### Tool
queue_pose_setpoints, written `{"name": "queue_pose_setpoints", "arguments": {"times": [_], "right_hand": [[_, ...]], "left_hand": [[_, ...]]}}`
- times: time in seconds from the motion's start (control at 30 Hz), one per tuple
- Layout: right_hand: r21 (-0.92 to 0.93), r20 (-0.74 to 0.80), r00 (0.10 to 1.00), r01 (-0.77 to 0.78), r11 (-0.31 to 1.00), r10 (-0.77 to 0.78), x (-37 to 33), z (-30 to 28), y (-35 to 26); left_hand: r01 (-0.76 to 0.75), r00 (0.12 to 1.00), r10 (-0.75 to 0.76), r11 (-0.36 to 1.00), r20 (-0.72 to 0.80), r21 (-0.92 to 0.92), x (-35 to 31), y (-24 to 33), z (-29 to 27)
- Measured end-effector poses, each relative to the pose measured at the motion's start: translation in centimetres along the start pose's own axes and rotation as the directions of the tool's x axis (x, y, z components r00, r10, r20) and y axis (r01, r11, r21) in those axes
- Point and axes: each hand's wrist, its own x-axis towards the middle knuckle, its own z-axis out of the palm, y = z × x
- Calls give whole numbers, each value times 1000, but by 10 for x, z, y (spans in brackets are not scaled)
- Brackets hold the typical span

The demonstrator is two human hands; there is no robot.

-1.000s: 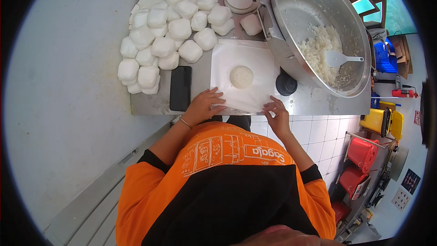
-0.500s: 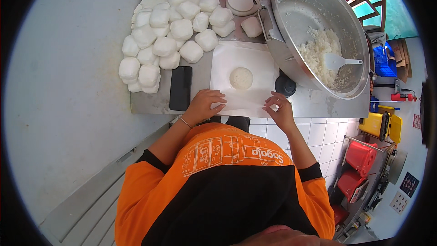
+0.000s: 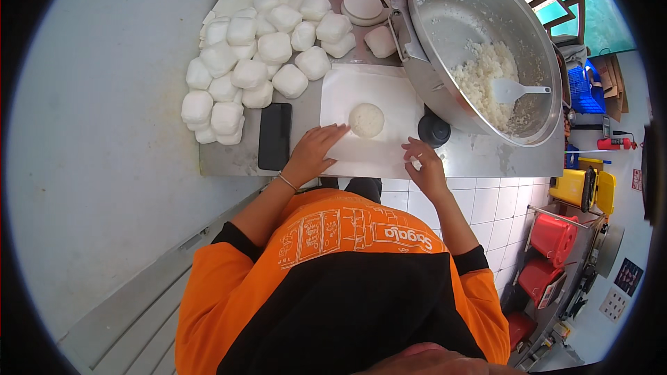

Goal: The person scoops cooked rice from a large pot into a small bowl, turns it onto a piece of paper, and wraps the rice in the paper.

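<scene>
**A rice mound [image 3: 366, 120] with paper on every side**

White bundles [image 3: 249, 73] crowd the left of the table [image 3: 479, 156], seemingly stacked there to spare working room. A phone [image 3: 275, 137] lies just outside the paper [image 3: 396, 87]. The left hand [image 3: 316, 149] rests with fingers extended, gripping nothing visible, fingertips beside the rice mound, which sits near mid-sheet – probably for even margins. The right hand [image 3: 425, 167] curls thumb toward finger at the near-right corner; whether it pinches paper, I cannot tell. Beyond are a black round object [image 3: 434, 130] and the pot [image 3: 451, 10] – its paddle [image 3: 509, 90] left in the loose rice [image 3: 479, 73], presumably for easy reach.
</scene>
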Motion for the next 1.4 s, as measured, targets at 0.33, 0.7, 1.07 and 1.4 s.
{"name": "queue_pose_setpoints", "arguments": {"times": [0.33, 0.7, 1.07, 1.4], "right_hand": [[153, 182, 977, -143, 978, 114, -33, 2, -16], [320, -198, 922, -259, 911, 332, 33, 41, 31], [369, -47, 949, -273, 889, 311, 16, 35, 27], [374, 371, 743, -668, 643, 557, 15, 6, 17]], "left_hand": [[1, 984, 11, 998, 179, -68, -49, -24, 3], [523, 806, -582, 786, -109, -329, 2, -28, 22], [488, 790, -605, 716, -95, -499, -9, -31, 35], [464, 832, -554, 679, 17, -569, -17, -19, 19]]}}
